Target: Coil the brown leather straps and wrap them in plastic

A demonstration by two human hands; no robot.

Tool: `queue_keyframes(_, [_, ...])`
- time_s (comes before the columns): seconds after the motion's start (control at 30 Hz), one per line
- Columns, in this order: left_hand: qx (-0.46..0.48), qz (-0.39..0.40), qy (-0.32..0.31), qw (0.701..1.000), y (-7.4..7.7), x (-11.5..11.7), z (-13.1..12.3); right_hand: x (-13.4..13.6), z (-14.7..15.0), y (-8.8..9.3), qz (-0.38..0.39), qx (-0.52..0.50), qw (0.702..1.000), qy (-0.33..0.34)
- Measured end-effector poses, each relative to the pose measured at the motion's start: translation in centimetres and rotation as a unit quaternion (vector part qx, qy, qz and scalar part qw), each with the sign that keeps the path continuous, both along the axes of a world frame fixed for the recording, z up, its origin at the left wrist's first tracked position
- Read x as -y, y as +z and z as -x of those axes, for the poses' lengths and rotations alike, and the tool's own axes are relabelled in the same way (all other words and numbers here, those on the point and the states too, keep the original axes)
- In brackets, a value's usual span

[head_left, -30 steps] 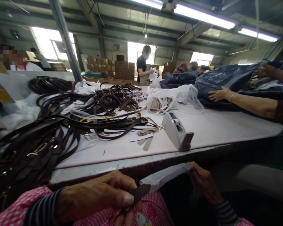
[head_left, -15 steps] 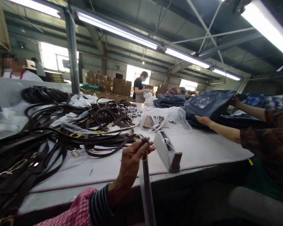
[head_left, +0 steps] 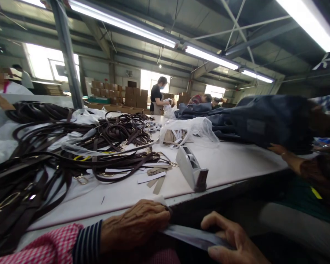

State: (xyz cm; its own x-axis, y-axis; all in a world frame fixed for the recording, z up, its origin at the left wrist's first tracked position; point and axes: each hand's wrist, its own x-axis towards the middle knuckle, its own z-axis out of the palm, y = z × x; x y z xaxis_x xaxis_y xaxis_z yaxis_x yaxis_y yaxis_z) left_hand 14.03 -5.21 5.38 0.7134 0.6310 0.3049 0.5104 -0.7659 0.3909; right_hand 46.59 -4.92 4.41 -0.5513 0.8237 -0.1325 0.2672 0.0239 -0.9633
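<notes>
A dark strap in a clear plastic sleeve stretches between my two hands, low in front of the table edge. My left hand is closed over its left end, palm down, and hides that end. My right hand has the other end between thumb and fingers, its forefinger raised and bent. Above them on the table stands a grey tape dispenser. To its left lie beige and white strips beside a metal clasp.
Dark straps with metal clasps heap over the table's left side. A clear plastic bag holds more strips. At right, a co-worker's hand is at a stack of navy fabric. Another person stands beyond the table.
My left hand has come down and left from beside the tape dispenser with the strap. My right hand has come into view on the strap. The co-worker's navy fabric has shifted right.
</notes>
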Motion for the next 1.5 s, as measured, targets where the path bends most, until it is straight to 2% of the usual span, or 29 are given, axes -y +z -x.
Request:
queue_keyframes(0.1, [0.026, 0.038, 0.042, 0.998, 0.0, 1.5, 0.9, -1.9, 0.5, 1.7, 0.001, -0.004, 1.000, -0.004])
queue_keyframes(0.2, [-0.007, 0.115, 0.088, 0.989, 0.7, 2.3, 1.4, -3.8, 1.5, 2.6, -0.026, -0.016, 0.999, 0.017])
queue_keyframes(0.27, [-0.022, 0.199, 0.119, 0.972, 2.2, 2.7, 1.5, -5.3, 2.2, 2.5, -0.061, -0.032, 0.997, 0.026])
queue_keyframes(0.33, [0.008, 0.294, 0.122, 0.948, 4.1, 3.0, 1.2, -6.7, 3.2, 2.0, -0.085, -0.046, 0.995, 0.032])
queue_keyframes(0.4, [0.094, 0.391, 0.089, 0.911, 6.1, 2.9, 0.7, -7.4, 4.7, 1.3, -0.099, -0.063, 0.992, 0.041])
queue_keyframes(0.47, [0.188, 0.451, 0.066, 0.870, 7.7, 2.2, 0.2, -7.2, 6.5, 1.0, -0.108, -0.086, 0.989, 0.049])
queue_keyframes(0.57, [0.299, 0.436, 0.090, 0.844, 9.2, 0.7, -0.5, -5.5, 10.0, 1.3, -0.138, -0.175, 0.975, 0.022])
queue_keyframes(0.63, [0.366, 0.407, 0.108, 0.830, 10.1, -0.2, -1.0, -4.0, 12.3, 1.5, -0.172, -0.244, 0.954, -0.027])
queue_keyframes(0.67, [0.403, 0.405, 0.115, 0.813, 10.5, -0.5, -1.2, -3.5, 13.4, 1.4, -0.194, -0.260, 0.944, -0.062])
queue_keyframes(0.77, [0.492, 0.412, 0.117, 0.758, 11.9, -0.7, -2.0, -2.9, 16.5, 0.5, -0.250, -0.251, 0.919, -0.174])
queue_keyframes(0.83, [0.521, 0.409, 0.093, 0.743, 12.1, -0.7, -2.5, -3.1, 18.0, -0.3, -0.247, -0.260, 0.911, -0.202])
queue_keyframes(0.93, [0.538, 0.358, 0.074, 0.760, 10.4, -0.8, -2.9, -3.0, 19.1, -1.2, -0.184, -0.272, 0.928, -0.175])
queue_keyframes(0.97, [0.532, 0.326, 0.084, 0.777, 9.2, -0.9, -2.9, -2.7, 19.1, -1.4, -0.156, -0.264, 0.939, -0.158])
queue_keyframes(1.0, [0.509, 0.279, 0.101, 0.808, 7.9, -1.0, -2.8, -2.3, 19.0, -1.5, -0.130, -0.255, 0.948, -0.141])
queue_keyframes(1.07, [0.425, 0.156, 0.143, 0.880, 5.0, -1.0, -2.2, -1.5, 18.5, -1.8, -0.090, -0.249, 0.959, -0.103])
queue_keyframes(1.1, [0.379, 0.093, 0.158, 0.907, 3.6, -0.9, -1.7, -1.0, 18.1, -1.9, -0.075, -0.253, 0.961, -0.081])
queue_keyframes(1.2, [0.276, -0.050, 0.133, 0.950, 0.4, -0.8, 0.3, -0.2, 16.1, -2.0, -0.025, -0.247, 0.969, 0.014])
queue_keyframes(1.27, [0.169, -0.140, 0.102, 0.970, -0.7, -0.7, 1.9, -0.2, 14.0, -1.8, 0.010, -0.228, 0.971, 0.075])
queue_keyframes(1.33, [0.059, -0.195, 0.096, 0.974, -1.1, -0.3, 3.2, -0.8, 11.6, -1.2, 0.046, -0.205, 0.973, 0.099])
queue_keyframes(1.4, [0.026, -0.153, 0.115, 0.981, -0.9, 0.6, 4.1, -1.9, 9.4, -0.4, 0.065, -0.179, 0.978, 0.088])
queue_keyframes(1.43, [0.032, -0.104, 0.126, 0.986, -0.5, 1.3, 4.3, -2.6, 8.5, 0.0, 0.055, -0.162, 0.982, 0.076])
queue_keyframes(1.5, [0.101, 0.046, 0.153, 0.982, 0.7, 2.7, 4.2, -4.0, 7.6, 1.0, -0.021, -0.119, 0.992, 0.041])
